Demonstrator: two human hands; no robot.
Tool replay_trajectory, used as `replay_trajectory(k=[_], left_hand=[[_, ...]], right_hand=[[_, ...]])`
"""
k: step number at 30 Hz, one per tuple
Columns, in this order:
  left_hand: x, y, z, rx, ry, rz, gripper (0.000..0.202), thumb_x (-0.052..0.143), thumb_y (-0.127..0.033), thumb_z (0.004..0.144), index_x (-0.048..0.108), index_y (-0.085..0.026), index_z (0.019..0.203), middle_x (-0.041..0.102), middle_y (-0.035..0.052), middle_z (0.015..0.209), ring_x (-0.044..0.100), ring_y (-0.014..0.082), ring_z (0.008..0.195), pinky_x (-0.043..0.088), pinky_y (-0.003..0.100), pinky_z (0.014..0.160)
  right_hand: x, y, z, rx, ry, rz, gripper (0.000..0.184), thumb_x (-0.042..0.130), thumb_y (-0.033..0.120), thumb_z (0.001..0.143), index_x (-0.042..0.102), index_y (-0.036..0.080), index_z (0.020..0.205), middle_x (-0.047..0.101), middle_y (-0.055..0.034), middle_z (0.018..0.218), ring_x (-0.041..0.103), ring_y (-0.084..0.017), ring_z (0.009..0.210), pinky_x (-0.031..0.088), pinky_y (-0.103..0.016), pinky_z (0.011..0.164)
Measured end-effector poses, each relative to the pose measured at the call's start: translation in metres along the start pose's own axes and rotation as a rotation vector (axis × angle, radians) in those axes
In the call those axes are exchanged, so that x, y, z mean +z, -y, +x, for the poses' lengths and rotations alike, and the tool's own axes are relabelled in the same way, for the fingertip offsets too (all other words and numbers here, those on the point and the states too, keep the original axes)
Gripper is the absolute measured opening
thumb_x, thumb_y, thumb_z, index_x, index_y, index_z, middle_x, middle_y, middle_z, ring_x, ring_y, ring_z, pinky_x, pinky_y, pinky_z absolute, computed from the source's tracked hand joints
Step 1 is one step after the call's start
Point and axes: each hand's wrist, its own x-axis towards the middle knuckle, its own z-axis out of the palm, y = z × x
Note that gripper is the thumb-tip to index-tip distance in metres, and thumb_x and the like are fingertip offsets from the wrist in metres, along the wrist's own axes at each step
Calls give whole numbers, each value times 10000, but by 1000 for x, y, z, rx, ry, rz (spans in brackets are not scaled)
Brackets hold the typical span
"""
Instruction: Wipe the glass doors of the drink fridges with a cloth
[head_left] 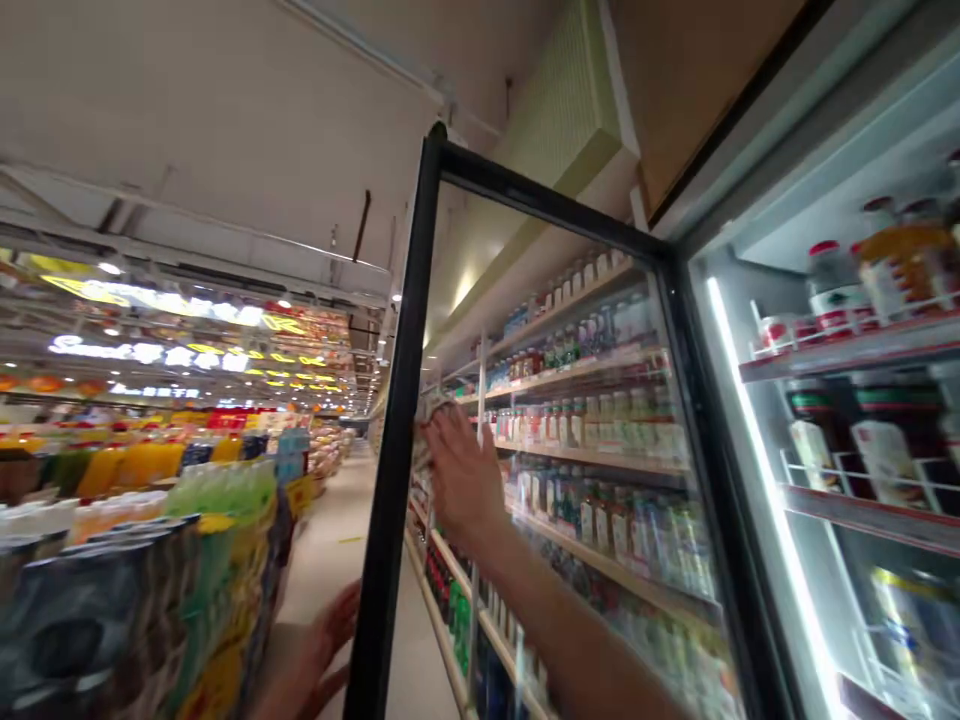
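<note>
A glass cooler door with a black frame stands swung out in front of me. My right hand presses a light, crumpled cloth against the inner side of the glass, close to the frame's left upright. Its fingers are bent over the cloth, which they partly hide. Low on the left, my left hand is at the outer edge of the door frame. Its fingers meet the black upright and seem to grip it; their tips are hidden and the hand is blurred.
To the right, lit cooler shelves hold bottles with red caps and dark drinks. Shelves of bottles show in the door glass. A blurred display of packaged goods flanks the aisle floor on the left.
</note>
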Motion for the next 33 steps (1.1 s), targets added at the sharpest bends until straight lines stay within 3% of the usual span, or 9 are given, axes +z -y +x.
replay_trajectory(k=[4,8,12,15,20,22,25,28,33], left_hand=[[23,-5,30,102,-146,189,713,644,-552,552,495,-219,1164,619,62,1138,538,275,1106,435,409,939],[43,16,42,93,-257,301,623,556,-503,639,481,-143,1141,663,80,960,610,265,956,483,394,835],[44,38,48,97,-339,366,475,521,-427,703,522,-159,1096,659,75,980,609,244,963,473,385,846],[43,41,49,111,-367,400,466,486,-371,756,479,-160,1172,627,94,1086,600,222,994,457,387,889],[66,12,44,429,-458,773,568,464,-367,809,353,-131,1314,432,167,1342,410,255,1251,347,431,1026],[88,-2,44,613,-460,1032,581,457,-376,823,344,-119,1332,296,182,1433,253,284,1342,249,471,1077],[121,-13,50,794,-326,1286,583,387,-402,866,292,-128,1372,235,171,1464,177,276,1369,192,484,1092],[142,-11,55,818,-259,1348,639,338,-459,878,224,-110,1400,228,184,1463,168,282,1370,210,485,1082],[146,-8,45,841,-296,1328,681,344,-485,872,170,-117,1418,149,174,1486,87,293,1382,156,504,1093]], right_hand=[[9,-109,10,102,-25,-192,483,366,103,822,464,216,1281,417,-74,1387,274,-219,1335,206,-496,1079],[9,-187,2,411,-307,-224,445,308,171,861,465,31,1254,381,-248,1359,257,-299,1327,235,-533,1030],[41,-168,3,103,-98,-59,431,421,155,823,503,152,1247,431,-124,1366,306,-215,1316,271,-429,1058],[40,-168,9,-138,73,-8,449,480,133,792,526,220,1231,462,-49,1354,342,-174,1300,236,-399,1082],[-25,-271,15,283,-113,-226,713,-26,252,793,445,-113,1184,288,-227,1385,197,-323,1306,217,-525,948],[-37,-284,6,352,-160,-253,775,-99,206,720,431,-173,1139,267,-258,1370,179,-344,1291,244,-531,907],[-28,-254,-22,65,-2,-159,446,288,137,813,558,0,1141,298,-207,1406,259,-289,1316,248,-496,1006],[-27,-235,-50,-137,175,-87,464,485,89,795,501,183,1249,325,-94,1436,279,-196,1332,223,-448,1077],[-69,-270,-71,506,-22,-174,509,329,135,873,277,-25,1354,173,-263,1448,115,-334,1359,151,-593,1021]])
